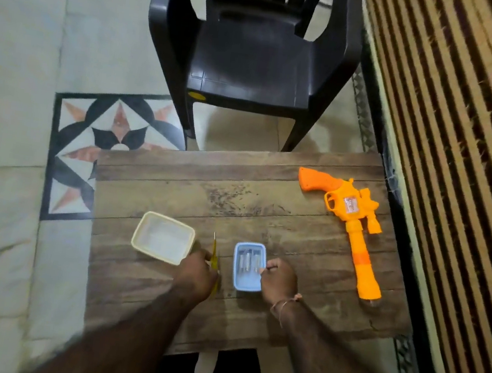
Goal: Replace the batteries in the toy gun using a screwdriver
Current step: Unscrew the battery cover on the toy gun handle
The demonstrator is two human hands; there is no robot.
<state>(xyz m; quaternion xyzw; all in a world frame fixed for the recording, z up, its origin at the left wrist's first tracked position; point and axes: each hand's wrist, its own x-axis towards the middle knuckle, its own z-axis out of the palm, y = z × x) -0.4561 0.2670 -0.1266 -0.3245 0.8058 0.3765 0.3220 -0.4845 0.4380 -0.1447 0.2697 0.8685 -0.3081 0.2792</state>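
Left hand (pixel 196 270) gripping yellow screwdriver (pixel 214 255), right hand (pixel 278 280) pinching blue tray (pixel 245 283), toy gun (pixel 351 222) apart

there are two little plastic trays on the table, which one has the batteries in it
The blue tray, by the right hand; batteries lie inside it. The cream tray, left of the screwdriver, looks empty.

I see a dark plastic chair (pixel 253 46) beyond the wooden tabletop's (pixel 161 294) far edge, pale floor tiles (pixel 13 93) with a star-patterned inlay (pixel 114 128), and a striped mat (pixel 466 121) along its right edge.
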